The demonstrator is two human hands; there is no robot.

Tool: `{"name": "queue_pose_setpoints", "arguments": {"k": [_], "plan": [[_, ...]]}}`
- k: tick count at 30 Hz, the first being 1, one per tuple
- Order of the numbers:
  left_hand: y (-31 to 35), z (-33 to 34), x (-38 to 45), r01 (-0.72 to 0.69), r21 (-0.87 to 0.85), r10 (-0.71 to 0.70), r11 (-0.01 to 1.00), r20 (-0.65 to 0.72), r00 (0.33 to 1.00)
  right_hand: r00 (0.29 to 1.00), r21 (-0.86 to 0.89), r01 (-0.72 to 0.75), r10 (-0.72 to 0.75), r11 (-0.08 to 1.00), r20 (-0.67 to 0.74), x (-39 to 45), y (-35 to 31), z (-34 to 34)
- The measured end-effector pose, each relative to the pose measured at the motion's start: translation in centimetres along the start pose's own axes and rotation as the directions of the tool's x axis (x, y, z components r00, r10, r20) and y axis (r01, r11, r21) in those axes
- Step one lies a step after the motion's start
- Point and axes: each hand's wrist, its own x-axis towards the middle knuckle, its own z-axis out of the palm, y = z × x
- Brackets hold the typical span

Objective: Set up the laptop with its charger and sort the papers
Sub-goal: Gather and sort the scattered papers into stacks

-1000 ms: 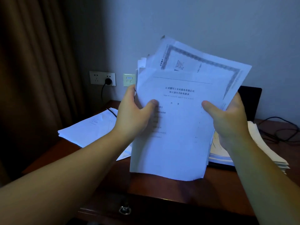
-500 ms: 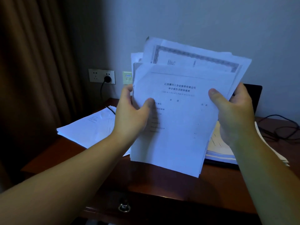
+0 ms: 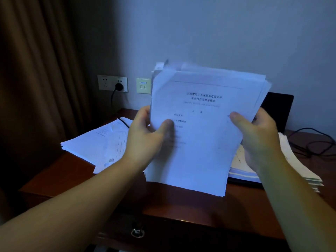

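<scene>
I hold a sheaf of white printed papers (image 3: 198, 139) upright above the desk. My left hand (image 3: 145, 137) grips its left edge, thumb on the front sheet. My right hand (image 3: 258, 139) grips the right edge the same way. The sheaf's lower edge hangs just above the wooden desk (image 3: 60, 177). Behind the sheaf stands an open black laptop (image 3: 278, 110), mostly hidden, with its screen dark. A second pile of papers (image 3: 98, 142) lies at the left of the desk. A thicker stack of papers (image 3: 298, 166) lies at the right, in front of the laptop.
A wall socket (image 3: 112, 83) holds a black plug (image 3: 119, 86) whose cable runs down behind the left pile. A network plate (image 3: 143, 85) sits beside it. Black cables (image 3: 312, 142) loop on the desk's right. A brown curtain (image 3: 36, 79) hangs left. A drawer lock (image 3: 137, 233) is below.
The fanned sheets at the top of the sheaf have been squared together, and the bordered certificate page no longer sticks out. Both hands have shifted slightly lower with the sheaf.
</scene>
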Motion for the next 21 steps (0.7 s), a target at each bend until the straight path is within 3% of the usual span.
{"name": "queue_pose_setpoints", "arguments": {"k": [4,9,12,18,21], "plan": [[-0.6,0.1,-0.4,-0.015,0.031,0.013,0.999,0.069,0.998,0.997,0.029,-0.065,0.066,0.997,-0.036,-1.5,2.3,0.1],[1.2,0.8,1.0,-0.053,0.064,0.057,0.997,-0.054,0.997,0.998,-0.004,0.067,-0.067,0.998,-0.01,-0.5,0.0,1.1],[1.6,0.4,1.0,-0.046,0.022,0.048,0.999,-0.053,0.997,0.996,0.005,0.093,-0.093,0.996,0.007,-0.3,-1.2,1.0],[-2.9,-0.2,-3.3,0.093,0.094,-0.103,0.991,0.101,0.99,0.991,-0.031,-0.133,0.132,0.991,-0.006,-3.4,3.6,-0.6],[-2.7,0.7,-3.2,0.123,0.104,-0.129,0.987,0.054,0.99,0.986,-0.045,-0.164,0.164,0.985,-0.021,-3.2,3.7,-0.1]]}}
